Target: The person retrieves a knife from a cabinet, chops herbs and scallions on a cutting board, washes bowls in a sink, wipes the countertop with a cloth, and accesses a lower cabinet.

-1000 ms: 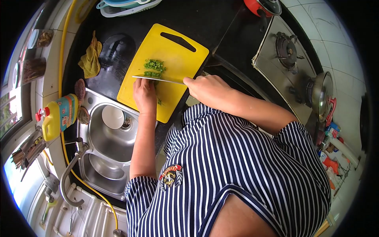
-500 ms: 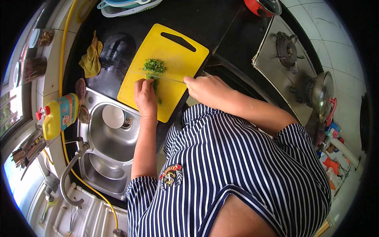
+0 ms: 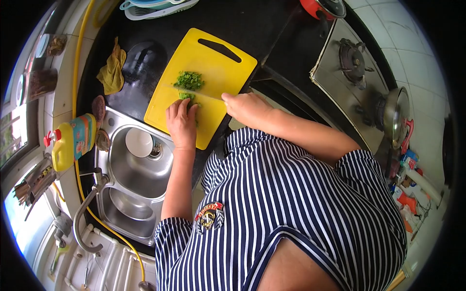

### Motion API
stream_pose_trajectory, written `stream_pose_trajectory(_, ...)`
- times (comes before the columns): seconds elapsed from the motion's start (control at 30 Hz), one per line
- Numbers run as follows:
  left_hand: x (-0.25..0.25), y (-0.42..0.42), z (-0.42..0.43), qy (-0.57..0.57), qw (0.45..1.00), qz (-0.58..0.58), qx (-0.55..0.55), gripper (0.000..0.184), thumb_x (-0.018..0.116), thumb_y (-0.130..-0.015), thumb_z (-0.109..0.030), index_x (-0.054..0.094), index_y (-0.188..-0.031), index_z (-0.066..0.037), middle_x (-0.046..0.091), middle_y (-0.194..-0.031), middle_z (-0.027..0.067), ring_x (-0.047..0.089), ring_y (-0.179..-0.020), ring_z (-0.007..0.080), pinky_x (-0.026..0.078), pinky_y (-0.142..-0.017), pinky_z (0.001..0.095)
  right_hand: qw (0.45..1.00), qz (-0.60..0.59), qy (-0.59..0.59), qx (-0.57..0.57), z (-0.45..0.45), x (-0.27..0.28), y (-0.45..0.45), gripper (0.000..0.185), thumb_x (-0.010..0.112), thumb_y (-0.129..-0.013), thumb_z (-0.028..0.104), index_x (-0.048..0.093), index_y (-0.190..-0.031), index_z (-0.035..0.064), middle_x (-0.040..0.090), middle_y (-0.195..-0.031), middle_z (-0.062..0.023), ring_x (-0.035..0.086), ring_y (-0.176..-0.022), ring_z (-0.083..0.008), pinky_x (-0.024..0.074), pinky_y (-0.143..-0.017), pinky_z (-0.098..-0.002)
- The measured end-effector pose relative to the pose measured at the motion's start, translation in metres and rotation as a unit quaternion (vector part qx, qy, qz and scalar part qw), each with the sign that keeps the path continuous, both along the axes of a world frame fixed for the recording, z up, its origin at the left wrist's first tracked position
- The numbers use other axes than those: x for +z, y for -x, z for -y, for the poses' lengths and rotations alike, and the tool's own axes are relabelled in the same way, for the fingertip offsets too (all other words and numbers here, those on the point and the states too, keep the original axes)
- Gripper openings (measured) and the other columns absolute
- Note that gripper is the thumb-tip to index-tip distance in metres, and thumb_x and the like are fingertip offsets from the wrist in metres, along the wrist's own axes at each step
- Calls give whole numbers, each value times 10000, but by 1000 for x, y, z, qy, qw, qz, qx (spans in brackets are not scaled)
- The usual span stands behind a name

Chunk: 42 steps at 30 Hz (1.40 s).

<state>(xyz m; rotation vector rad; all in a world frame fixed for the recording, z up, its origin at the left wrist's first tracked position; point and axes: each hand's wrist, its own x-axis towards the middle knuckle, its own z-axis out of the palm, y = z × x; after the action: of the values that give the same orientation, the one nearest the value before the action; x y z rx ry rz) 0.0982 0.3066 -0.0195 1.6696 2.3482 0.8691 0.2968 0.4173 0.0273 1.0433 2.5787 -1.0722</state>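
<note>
A yellow cutting board [image 3: 228, 72] lies at a slant on the dark counter. Chopped leafy greens [image 3: 189, 80] are heaped near its middle, with more bits under and beside my left hand [image 3: 181, 123]. That hand's fingers are bent down over the uncut bunch and press it to the board. My right hand [image 3: 248, 109] is wrapped round the handle of a knife [image 3: 206, 95]. The thin blade reaches left across the greens, just beyond my left fingertips, and looks faint and blurred.
A steel double sink [image 3: 141, 169] with a white bowl [image 3: 139, 142] adjoins the board at the left. A yellow cloth [image 3: 112, 70] and a yellow jug [image 3: 73, 143] lie farther left. A gas stove [image 3: 335, 60] and red pot [image 3: 323, 7] stand at the right.
My left hand has shifted slightly right and down, its fingers spreading a little. The right hand and the knife have moved slightly left. The chopped heap looks a bit larger.
</note>
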Motion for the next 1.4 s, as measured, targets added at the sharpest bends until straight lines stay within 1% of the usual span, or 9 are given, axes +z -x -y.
stream_pose_trajectory(0.13,-8,1,1,-22,1000,-14,7,169,715,-851,-49,734,-1019,-68,691,-1049,89,622,-992,305,505,-894,400,999,-39,-4,-30,-4,28,-2,213,483,-994,183,582,-1073,12,690,-756,-220,715,-744,-389,582,-692,-503)
stream_pose_trajectory(0.2,-11,3,1,-36,999,-22,7,171,708,-840,-23,733,-1004,-66,692,-1038,88,626,-976,313,510,-882,396,998,46,-1,34,-6,54,-3,167,502,-979,143,579,-1051,14,692,-754,-209,721,-746,-373,586,-666,-486)
stream_pose_trajectory(0.3,-14,8,-1,-28,999,-38,-3,177,704,-829,-5,730,-994,-65,690,-1023,93,626,-957,327,516,-858,406,997,36,-26,63,-5,61,-6,168,533,-957,132,582,-1036,-8,686,-757,-207,712,-724,-375,574,-636,-490)
stream_pose_trajectory(0.53,-15,8,-3,-42,999,8,18,145,711,-820,-1,714,-949,-66,668,-969,111,617,-945,338,512,-827,425,997,44,-20,66,2,21,2,185,496,-975,129,558,-1088,-5,705,-806,-204,726,-770,-374,589,-663,-470)
stream_pose_trajectory(0.7,-11,15,2,-5,1000,2,16,84,730,-825,-43,672,-884,-56,642,-899,108,608,-917,337,501,-792,432,1000,-29,2,-6,0,13,0,195,476,-997,151,568,-1067,-6,704,-797,-206,725,-754,-368,584,-651,-483)
stream_pose_trajectory(0.8,-9,16,2,2,1000,-7,13,96,741,-827,-71,684,-903,-61,653,-903,105,608,-917,339,498,-792,429,999,34,-1,35,-3,48,-3,179,484,-988,141,572,-1044,-4,696,-750,-191,722,-715,-361,580,-626,-485)
stream_pose_trajectory(0.9,-12,14,2,-9,999,-19,28,87,717,-849,-89,691,-931,-95,649,-906,100,600,-896,342,501,-798,432,998,5,-19,67,-4,65,-7,139,526,-953,123,571,-999,-1,677,-736,-215,700,-695,-393,569,-612,-487)
stream_pose_trajectory(1.23,-5,-1,18,1,1000,-21,2,201,711,-856,-65,683,-1055,-55,657,-1082,122,595,-1007,343,494,-898,427,1000,2,8,19,7,1,5,190,505,-977,146,577,-1066,-6,701,-812,-221,716,-788,-397,580,-705,-494)
stream_pose_trajectory(1.4,-14,-1,22,-25,1000,-13,11,197,700,-854,-45,685,-1049,-69,658,-1060,114,606,-968,339,508,-864,421,1000,-10,9,14,1,46,0,168,534,-966,162,564,-989,-2,675,-752,-235,699,-724,-404,567,-655,-495)
